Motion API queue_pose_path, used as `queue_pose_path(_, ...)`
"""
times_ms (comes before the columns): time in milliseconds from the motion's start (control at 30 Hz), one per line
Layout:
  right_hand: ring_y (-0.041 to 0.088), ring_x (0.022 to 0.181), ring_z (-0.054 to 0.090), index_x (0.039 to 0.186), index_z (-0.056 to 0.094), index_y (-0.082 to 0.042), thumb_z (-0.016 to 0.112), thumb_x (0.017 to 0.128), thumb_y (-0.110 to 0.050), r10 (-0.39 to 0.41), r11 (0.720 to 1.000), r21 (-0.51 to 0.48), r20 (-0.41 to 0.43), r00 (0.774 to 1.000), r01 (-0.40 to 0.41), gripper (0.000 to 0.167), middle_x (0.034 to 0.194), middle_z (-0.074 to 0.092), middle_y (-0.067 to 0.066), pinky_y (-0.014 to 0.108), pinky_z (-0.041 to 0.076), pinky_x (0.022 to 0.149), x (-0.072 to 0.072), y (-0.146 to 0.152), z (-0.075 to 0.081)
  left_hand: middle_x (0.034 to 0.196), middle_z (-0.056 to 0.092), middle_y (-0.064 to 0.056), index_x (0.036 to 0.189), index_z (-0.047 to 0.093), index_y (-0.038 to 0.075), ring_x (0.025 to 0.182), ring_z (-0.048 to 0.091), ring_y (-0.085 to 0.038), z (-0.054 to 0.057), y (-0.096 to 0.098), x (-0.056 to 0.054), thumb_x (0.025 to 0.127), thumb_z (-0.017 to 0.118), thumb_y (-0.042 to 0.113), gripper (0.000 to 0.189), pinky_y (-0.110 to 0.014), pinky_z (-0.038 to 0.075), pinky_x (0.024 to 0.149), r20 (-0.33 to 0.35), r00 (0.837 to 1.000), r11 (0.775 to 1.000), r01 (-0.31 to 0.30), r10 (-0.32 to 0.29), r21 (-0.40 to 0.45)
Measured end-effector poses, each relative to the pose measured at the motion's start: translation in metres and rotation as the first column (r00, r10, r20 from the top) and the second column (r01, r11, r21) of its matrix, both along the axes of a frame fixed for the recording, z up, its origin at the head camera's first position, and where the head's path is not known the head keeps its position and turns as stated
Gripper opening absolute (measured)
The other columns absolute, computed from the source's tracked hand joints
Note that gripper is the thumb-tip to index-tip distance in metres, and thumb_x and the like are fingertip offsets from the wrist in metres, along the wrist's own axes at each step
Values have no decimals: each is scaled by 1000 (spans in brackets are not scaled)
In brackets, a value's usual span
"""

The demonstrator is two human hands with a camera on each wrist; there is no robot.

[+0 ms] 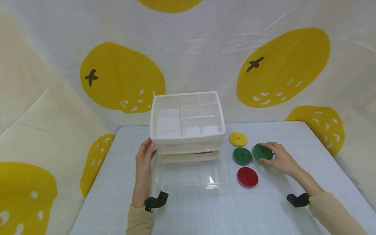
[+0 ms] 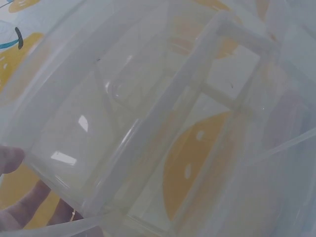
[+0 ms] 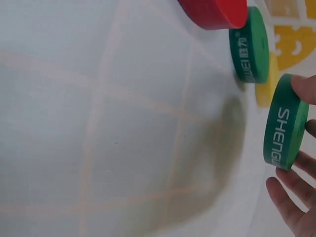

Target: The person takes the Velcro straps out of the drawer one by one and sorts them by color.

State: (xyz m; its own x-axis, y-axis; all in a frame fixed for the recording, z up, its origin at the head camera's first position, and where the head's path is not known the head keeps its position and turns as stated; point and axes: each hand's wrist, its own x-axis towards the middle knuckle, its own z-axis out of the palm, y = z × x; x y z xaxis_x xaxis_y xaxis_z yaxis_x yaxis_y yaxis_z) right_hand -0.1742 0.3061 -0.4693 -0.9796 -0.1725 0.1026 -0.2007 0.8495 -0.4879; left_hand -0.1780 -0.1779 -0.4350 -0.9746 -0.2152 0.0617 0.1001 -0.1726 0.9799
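My right hand (image 1: 277,156) holds a green tape roll (image 1: 262,151) by its edges, thumb on one side and fingers on the other. In the right wrist view that held roll (image 3: 285,123) is tilted on its side, with white lettering along its rim. Beside it lie a second green roll (image 1: 242,156), a yellow roll (image 1: 238,139) and a red roll (image 1: 247,177). My left hand (image 1: 144,158) grips the left front corner of a white desktop drawer organizer (image 1: 188,142). Its clear drawer (image 1: 191,174) sticks out at the front.
The organizer's top is split into several compartments (image 1: 167,122). Pale checked cloth covers the table (image 1: 205,212). Behind it hangs a white cloth (image 1: 199,71) with large yellow fruit prints. Black wrist cameras (image 1: 298,200) sit on both wrists.
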Motion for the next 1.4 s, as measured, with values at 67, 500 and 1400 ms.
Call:
queue_pose_path(67,47,117,42,134,50,-4,76,81,-26,-13,1000,2,10,1000,13,63,131,48,29,68,40,93,-2,3,-3,123,59,5,129,55,12,114,53,-12,1,0,0,95,59,30,38,-31,39,103,-1,1000,1000,3,-3,2)
queue_pose_path(500,48,116,41,135,49,-5,75,81,-31,-86,994,79,93,992,79,65,131,46,30,68,41,92,-12,11,-25,125,58,4,129,55,13,116,52,-14,0,2,-2,95,61,30,39,-33,38,104,-23,1000,1000,20,-20,14)
queue_pose_path(1400,49,117,40,138,44,-4,72,84,-30,-79,991,118,127,989,64,66,135,41,32,68,43,92,-7,6,-26,125,58,3,130,55,13,116,53,-14,2,0,3,96,59,30,39,-35,38,106,-25,1000,1000,19,-19,12)
